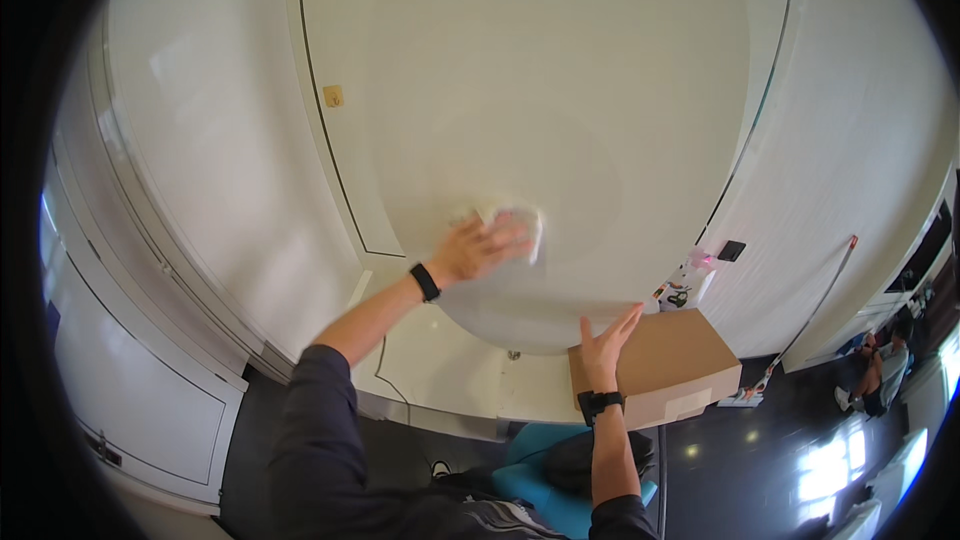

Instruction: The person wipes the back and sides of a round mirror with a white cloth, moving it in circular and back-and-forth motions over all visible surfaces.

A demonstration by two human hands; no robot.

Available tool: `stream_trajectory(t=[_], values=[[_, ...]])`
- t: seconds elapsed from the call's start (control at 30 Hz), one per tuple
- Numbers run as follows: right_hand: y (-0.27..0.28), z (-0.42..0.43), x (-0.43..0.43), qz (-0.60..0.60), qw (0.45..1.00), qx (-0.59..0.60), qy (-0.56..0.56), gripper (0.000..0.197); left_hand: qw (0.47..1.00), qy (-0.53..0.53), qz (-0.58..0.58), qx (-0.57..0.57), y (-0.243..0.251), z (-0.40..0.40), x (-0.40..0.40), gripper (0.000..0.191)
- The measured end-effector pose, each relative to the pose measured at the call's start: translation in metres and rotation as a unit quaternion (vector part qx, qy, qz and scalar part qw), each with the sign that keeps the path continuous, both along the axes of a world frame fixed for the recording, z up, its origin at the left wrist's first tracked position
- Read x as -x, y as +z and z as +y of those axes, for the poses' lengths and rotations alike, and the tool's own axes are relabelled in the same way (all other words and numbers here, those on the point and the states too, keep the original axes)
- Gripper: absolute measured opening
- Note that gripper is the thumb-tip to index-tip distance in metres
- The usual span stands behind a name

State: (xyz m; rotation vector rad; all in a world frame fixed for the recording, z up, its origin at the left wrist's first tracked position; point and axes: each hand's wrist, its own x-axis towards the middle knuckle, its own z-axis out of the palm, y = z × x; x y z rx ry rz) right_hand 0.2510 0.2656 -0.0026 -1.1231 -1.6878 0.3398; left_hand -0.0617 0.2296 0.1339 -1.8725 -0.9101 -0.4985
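My left hand (472,249), blurred and wearing a dark wristband, presses a white cloth or wipe (534,236) against a large pale panel (540,90) with a rounded lower edge. The cloth is partly covered by my fingers, so its exact shape cannot be made out. My right hand (606,349), with a black watch on the wrist, has its fingers spread and holds nothing. It is in front of the left side of a closed cardboard box (679,349); whether it touches the box or panel is unclear. The box stands on a white counter (427,360).
A dark cable (381,360) crosses the counter. Below stands a blue chair (536,442) bearing a black item (570,461). A patterned white item (682,286) is behind the box. On the right, a long-handled mop (814,307) leans against the wall, and a person (889,367) sits farther off.
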Motion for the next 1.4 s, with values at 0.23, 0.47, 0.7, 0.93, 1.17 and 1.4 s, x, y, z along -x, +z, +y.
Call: stream_trajectory(t=[0.23,0.47,0.7,0.93,1.17,1.4], values=[[0.005,-0.004,-0.006,0.03,0.996,0.046,0.064,0.108,0.979,-0.091,0.116,0.142,-0.14,-0.014,-0.021,0.048],[0.007,-0.01,-0.013,0.075,0.989,0.083,0.1,0.103,0.99,-0.073,0.106,0.059,-0.031,0.013,-0.033,0.039],[-0.012,-0.013,-0.004,0.052,0.992,0.093,0.064,0.098,0.983,-0.083,-0.116,-0.114,0.238,0.034,-0.063,0.049],[-0.058,-0.04,0.006,0.17,0.962,0.178,0.118,0.096,0.985,-0.11,-0.1,-0.087,0.2,0.059,-0.109,0.058],[-0.069,-0.059,0.008,0.153,0.944,0.25,0.154,0.082,0.971,-0.12,0.162,0.129,-0.029,0.051,-0.119,0.044],[-0.076,-0.067,-0.01,0.18,0.94,0.248,0.151,0.063,0.939,-0.195,0.184,0.216,-0.131,0.043,-0.107,0.029]])
